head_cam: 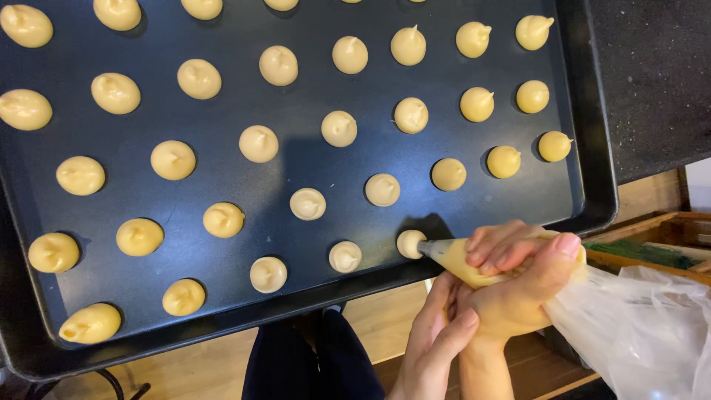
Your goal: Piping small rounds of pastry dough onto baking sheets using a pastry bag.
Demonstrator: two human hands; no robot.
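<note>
**Hands on piping bag at near edge of tray**

Right hand (518,285) is wrapped tight around the piping bag (474,263), fingers over the top of its filled yellow cone, thumb across the side. My left hand (437,337) sits just below and against the right one, fingers laid along its underside, supporting it; it grips nothing of its own that I can see, and whether it touches the bag itself I cannot tell. The slack, clear plastic tail of the bag (637,326) trails off behind the right hand.

The bag's nozzle (428,248) points away from my right hand to the far side of the fingertips and touches a small round dough mound (410,243), which lies on the baking tray (600,185) just inside its near rim.

Findings on the tray: it is dark, with a raised lip, and carries rows of pale yellow piped mounds (307,204) running diagonally beyond and to the far side of my hands. Most have a small peak on top. The mound nearest the one under the nozzle, a second mound (345,256), sits just beside it along the same near row, apart from it.

Beneath the tray, close under my wrists, a wooden tabletop (385,318) shows. Directly beyond my right hand, past the tray's lip, lies a dark speckled surface (652,81). Behind the bag's tail is a wooden box edge (666,226) with something green inside, too unclear to identify.
</note>
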